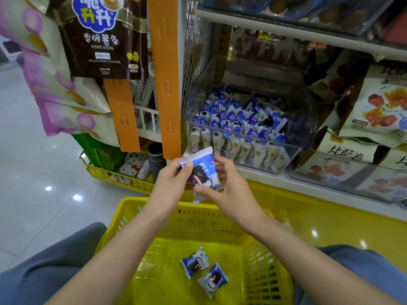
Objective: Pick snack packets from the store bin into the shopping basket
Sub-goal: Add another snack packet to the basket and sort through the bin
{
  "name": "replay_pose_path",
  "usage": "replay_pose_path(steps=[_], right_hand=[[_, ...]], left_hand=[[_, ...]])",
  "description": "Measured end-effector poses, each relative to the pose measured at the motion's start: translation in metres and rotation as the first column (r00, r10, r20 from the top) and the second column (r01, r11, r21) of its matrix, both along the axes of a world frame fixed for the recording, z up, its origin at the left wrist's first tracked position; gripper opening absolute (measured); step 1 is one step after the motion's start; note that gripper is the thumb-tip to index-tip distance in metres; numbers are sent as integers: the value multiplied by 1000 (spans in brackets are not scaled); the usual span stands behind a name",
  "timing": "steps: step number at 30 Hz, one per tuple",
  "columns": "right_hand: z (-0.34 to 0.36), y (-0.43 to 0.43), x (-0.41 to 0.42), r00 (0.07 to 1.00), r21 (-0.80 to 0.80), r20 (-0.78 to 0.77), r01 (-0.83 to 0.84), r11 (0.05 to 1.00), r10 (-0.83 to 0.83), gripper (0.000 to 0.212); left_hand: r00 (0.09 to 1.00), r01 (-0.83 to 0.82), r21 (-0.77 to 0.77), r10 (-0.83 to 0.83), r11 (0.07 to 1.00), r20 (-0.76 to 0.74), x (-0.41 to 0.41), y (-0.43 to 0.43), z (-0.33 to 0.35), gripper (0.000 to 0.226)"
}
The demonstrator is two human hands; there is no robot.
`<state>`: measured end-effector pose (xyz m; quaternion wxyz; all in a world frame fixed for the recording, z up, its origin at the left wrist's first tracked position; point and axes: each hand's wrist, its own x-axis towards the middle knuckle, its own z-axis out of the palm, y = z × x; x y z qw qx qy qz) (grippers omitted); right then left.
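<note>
A blue-and-white snack packet is held upright between both hands, above the far rim of the yellow shopping basket. My left hand pinches its left edge and my right hand grips its right side and bottom. Behind the hands, a clear plastic store bin on the shelf holds several more of the same packets. Two packets lie on the basket floor.
Orange hanging strips with large snack bags hang to the left of the bin. Another clear bin of printed packs sits to the right. A lower yellow rack holds small goods. My knees flank the basket.
</note>
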<state>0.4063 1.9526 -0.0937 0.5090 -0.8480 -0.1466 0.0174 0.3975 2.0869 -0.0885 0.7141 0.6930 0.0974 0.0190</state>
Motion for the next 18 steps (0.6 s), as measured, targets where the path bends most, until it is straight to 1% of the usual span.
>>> replay_pose_path(steps=[2,3,5,9,12,13,14,16,17,18], right_hand=[[3,-3,0,998,71,-52,-29,997,32,29],[5,-4,-1,996,102,-79,-33,994,42,20],[11,-10,-3,993,135,-109,-37,990,52,18],[23,-25,0,988,179,-127,-59,982,82,18],[41,-37,18,998,199,-69,21,980,-8,12],[50,-41,27,997,224,-45,65,973,-56,12],[57,-46,39,994,236,-14,112,965,-112,12],[72,-54,69,969,185,61,223,957,-237,20],[79,-56,87,952,149,83,282,948,-296,20],[84,-58,107,935,117,93,332,936,-344,13]], left_hand=[[1000,-7,-32,8,999,3,2,2,0,19],[1000,-1,-52,1,999,3,2,2,0,19],[1000,21,-77,-20,997,9,2,2,0,20],[997,66,-47,-64,997,38,10,-1,9,25],[991,64,-28,-60,998,123,28,-3,32,28],[983,40,30,-45,999,180,37,-2,39,27],[967,11,120,-41,993,250,45,-1,46,24],[914,-47,343,-99,938,395,62,-1,58,17],[880,-71,477,-170,876,444,70,-2,61,15],[847,-97,620,-262,779,462,78,-4,62,18]])
